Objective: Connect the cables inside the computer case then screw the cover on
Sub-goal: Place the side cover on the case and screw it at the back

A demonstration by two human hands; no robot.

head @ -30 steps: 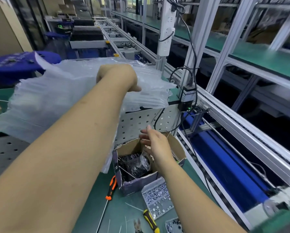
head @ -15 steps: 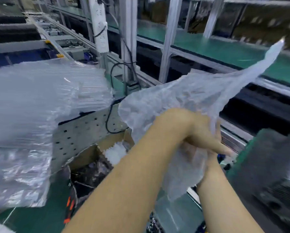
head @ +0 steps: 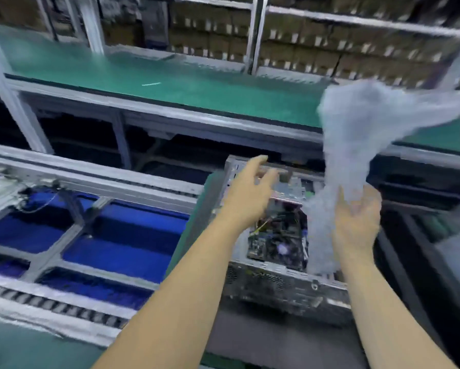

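The open computer case (head: 282, 286) lies uncovered below the left grip (head: 247, 193), so room stands free there; a plastic sheet (head: 356, 145) held in the right grip (head: 356, 217) hangs over the case's right side.

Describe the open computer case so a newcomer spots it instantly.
Find the blue conveyor belt; right of it, under the left hand and right hand, sits the computer case. It is a grey perforated metal box, uncovered, with a circuit board showing inside, unlike the clear plastic bag beside it.

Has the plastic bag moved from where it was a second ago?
Yes. The plastic bag, then lying on a pegboard stand left of the conveyor, is now held up by the right hand over the open computer case, right of the conveyor frame.
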